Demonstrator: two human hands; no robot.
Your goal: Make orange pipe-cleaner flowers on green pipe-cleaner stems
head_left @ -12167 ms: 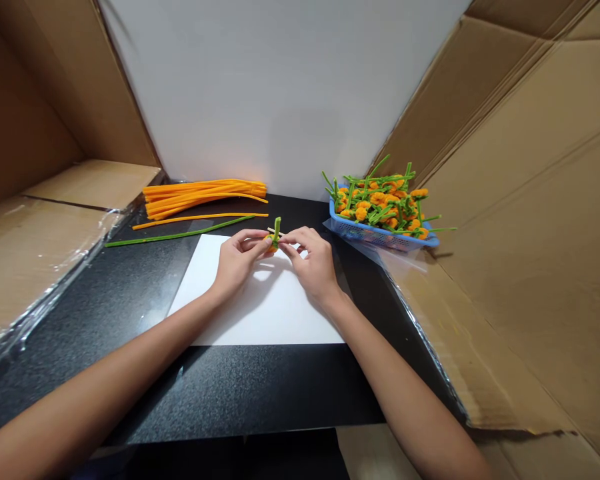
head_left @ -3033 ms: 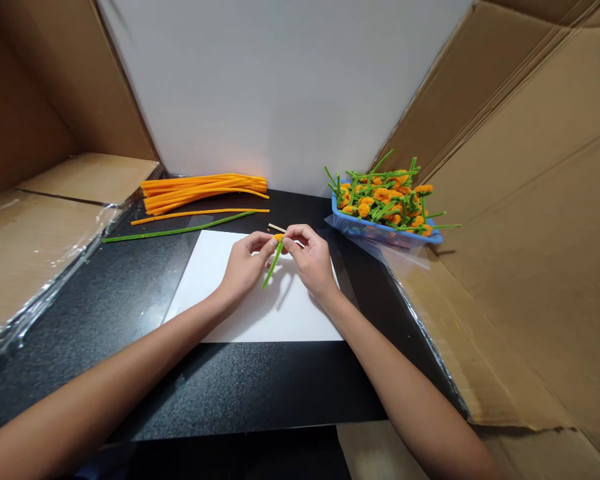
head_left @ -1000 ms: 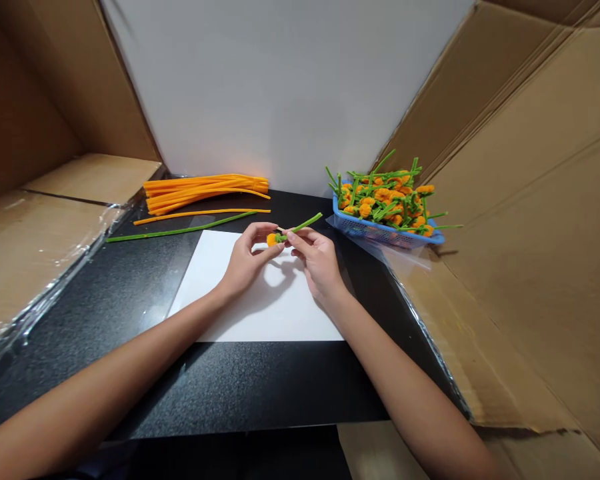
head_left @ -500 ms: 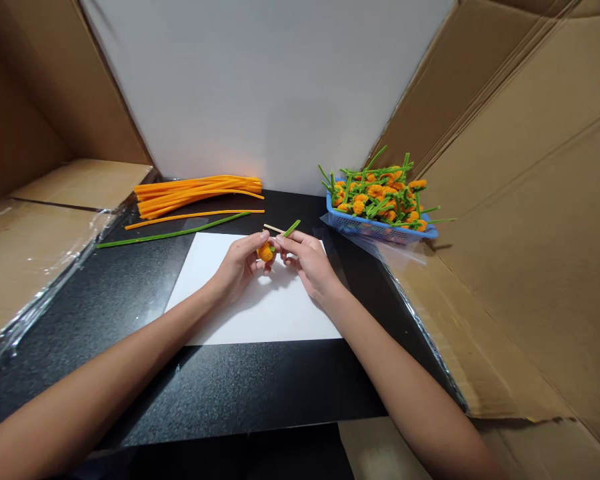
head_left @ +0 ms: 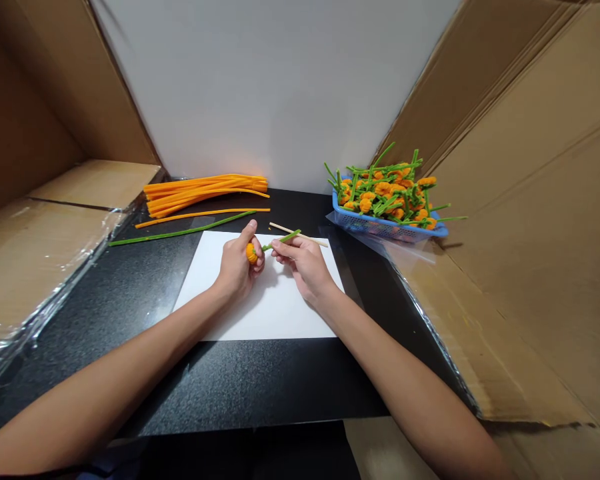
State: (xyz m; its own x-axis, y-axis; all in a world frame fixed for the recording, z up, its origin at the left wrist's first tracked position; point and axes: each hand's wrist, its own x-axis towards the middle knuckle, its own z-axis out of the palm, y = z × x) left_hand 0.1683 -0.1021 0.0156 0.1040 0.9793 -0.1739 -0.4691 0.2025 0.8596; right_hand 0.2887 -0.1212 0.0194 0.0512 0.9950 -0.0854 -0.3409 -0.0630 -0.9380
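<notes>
Above the white sheet (head_left: pixel 265 300), my left hand (head_left: pixel 239 263) holds a small orange pumpkin-like piece (head_left: pixel 251 253) in its curled fingers, the thumb raised. A green stem (head_left: pixel 285 239) runs from that piece to my right hand (head_left: pixel 305 261), whose thumb and forefinger pinch it. A thin wooden stick (head_left: pixel 285 229) lies slantwise just beyond my right hand, partly hidden by it; whether the fingers touch it I cannot tell.
Orange pipe cleaners (head_left: pixel 205 192) lie bundled at the back left, with a single green one (head_left: pixel 180 235) before them. A blue basket (head_left: pixel 390 228) full of orange and green pieces stands at the back right. Cardboard walls (head_left: pixel 540 200) flank the table.
My left hand has moved away from my right, with the orange piece in it, and its thumb has lifted. More of the wooden stick shows, now pointing to the right behind my right hand.
</notes>
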